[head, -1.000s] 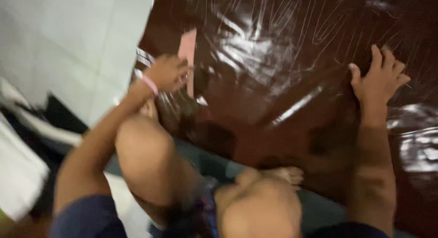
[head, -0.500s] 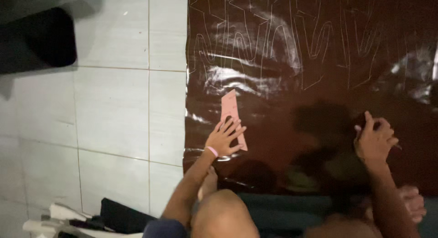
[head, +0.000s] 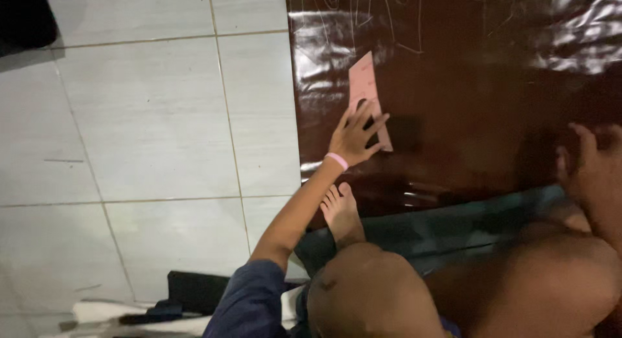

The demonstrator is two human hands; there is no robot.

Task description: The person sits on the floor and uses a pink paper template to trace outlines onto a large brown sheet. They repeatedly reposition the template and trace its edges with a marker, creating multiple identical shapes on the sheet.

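Note:
A shiny dark brown sheet point(head: 466, 85) with faint chalk outlines is spread over the floor. On its left part lies a narrow pink card template point(head: 364, 85). My left hand point(head: 355, 136), with a pink band at the wrist, rests flat on the template's lower end with fingers spread. My right hand point(head: 593, 169) is at the right edge, blurred and close to the camera, resting on the sheet; I cannot see whether it holds anything. My bare foot point(head: 341, 211) sits at the sheet's near edge, and my knees fill the bottom.
Pale floor tiles point(head: 149, 130) lie left of the sheet. A teal layer point(head: 453, 224) shows under the sheet's near edge. Dark and white items point(head: 162, 305) lie on the floor at the bottom left. A dark shape point(head: 23, 17) sits at the top left corner.
The view has swung left and closer. My left hand stays on the pink template. My right hand has gone from spread on the sheet to the frame's right edge.

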